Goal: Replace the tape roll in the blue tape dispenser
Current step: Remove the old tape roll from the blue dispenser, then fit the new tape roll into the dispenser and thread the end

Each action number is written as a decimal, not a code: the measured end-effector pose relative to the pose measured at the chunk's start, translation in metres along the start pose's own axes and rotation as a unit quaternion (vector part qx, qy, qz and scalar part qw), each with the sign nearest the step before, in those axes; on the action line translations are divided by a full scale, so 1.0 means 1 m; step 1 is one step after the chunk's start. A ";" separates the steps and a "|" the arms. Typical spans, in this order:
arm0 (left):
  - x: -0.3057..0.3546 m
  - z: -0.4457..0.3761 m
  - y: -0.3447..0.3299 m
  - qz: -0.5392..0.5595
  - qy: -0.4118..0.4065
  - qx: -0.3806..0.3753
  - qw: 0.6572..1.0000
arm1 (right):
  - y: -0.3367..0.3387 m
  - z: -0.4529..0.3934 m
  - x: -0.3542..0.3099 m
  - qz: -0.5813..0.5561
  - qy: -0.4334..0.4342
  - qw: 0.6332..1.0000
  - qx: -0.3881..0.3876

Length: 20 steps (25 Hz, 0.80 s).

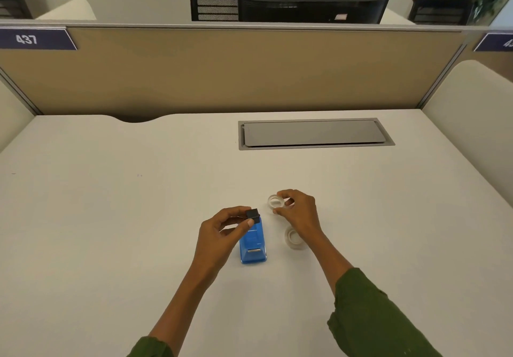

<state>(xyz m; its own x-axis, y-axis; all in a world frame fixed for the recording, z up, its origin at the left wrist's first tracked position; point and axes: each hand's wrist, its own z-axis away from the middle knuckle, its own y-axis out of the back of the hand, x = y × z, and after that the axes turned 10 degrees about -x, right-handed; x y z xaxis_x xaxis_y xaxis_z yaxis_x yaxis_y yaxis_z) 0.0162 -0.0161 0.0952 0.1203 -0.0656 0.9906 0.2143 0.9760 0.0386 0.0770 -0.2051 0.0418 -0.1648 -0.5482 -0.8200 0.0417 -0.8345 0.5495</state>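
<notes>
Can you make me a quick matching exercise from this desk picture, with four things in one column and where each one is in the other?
Things:
1. small black spool core
2. thin white tape ring
3. thicker white tape roll
4. blue plastic tape dispenser

Places:
A. lying on the desk below the right wrist
B. pinched in the left hand
C. standing on the desk between the hands
D. at the right hand fingertips

Pairs: 1-B, 2-D, 3-A, 4-C

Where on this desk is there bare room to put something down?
Bare desk lies left of the left hand, and between the hands and the grey cable hatch. It is crowded around the blue dispenser, the right hand and the two tape rings.
</notes>
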 end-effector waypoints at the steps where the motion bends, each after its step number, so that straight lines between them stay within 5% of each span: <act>1: 0.000 0.000 0.001 0.002 -0.001 0.000 1.000 | -0.003 -0.004 0.003 0.012 -0.002 1.000 -0.005; 8: -0.004 -0.002 0.000 -0.012 0.010 0.001 1.000 | -0.010 -0.017 0.013 0.029 0.018 0.999 -0.038; 13: -0.004 -0.001 -0.001 -0.013 0.012 0.000 1.000 | 0.028 0.006 0.020 -0.094 -0.012 0.995 -0.020; 20: -0.003 0.000 -0.009 -0.006 0.007 -0.011 1.000 | 0.033 0.058 0.031 0.148 0.032 0.966 -0.208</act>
<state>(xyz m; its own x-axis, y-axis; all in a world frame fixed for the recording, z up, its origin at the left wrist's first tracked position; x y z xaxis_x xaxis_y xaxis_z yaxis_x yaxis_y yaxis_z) 0.0143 -0.0250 0.0919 0.1316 -0.0797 0.9881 0.2363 0.9705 0.0468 0.0162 -0.2470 0.0436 -0.0238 -0.7571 -0.6529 0.4724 -0.5841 0.6601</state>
